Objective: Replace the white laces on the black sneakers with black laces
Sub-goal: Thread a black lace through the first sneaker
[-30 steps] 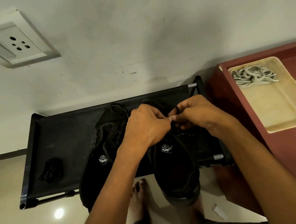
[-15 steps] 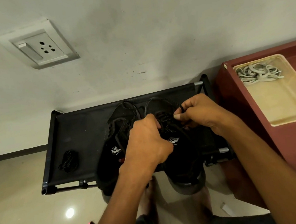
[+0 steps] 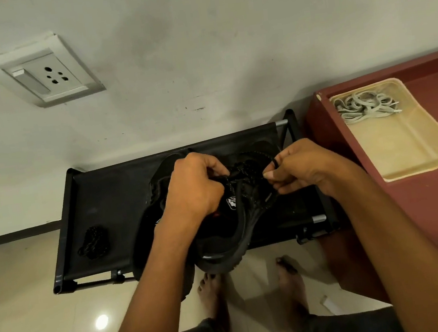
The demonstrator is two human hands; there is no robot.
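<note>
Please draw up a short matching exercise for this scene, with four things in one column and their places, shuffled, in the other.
Things:
1. white laces
2. spare black lace bundle
3. wall socket
4. right-hand sneaker

Places:
A. on the wall, upper left
B. between both hands
C. in the cream tray's far corner
D. on the left part of the black rack

Pairs: 1-C, 2-D, 3-A, 4-B

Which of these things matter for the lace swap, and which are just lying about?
For the job: right sneaker, black lace pinched by left hand and right hand, left sneaker, spare black lace, white laces.
Lying about: rack, tray, wall socket.
</note>
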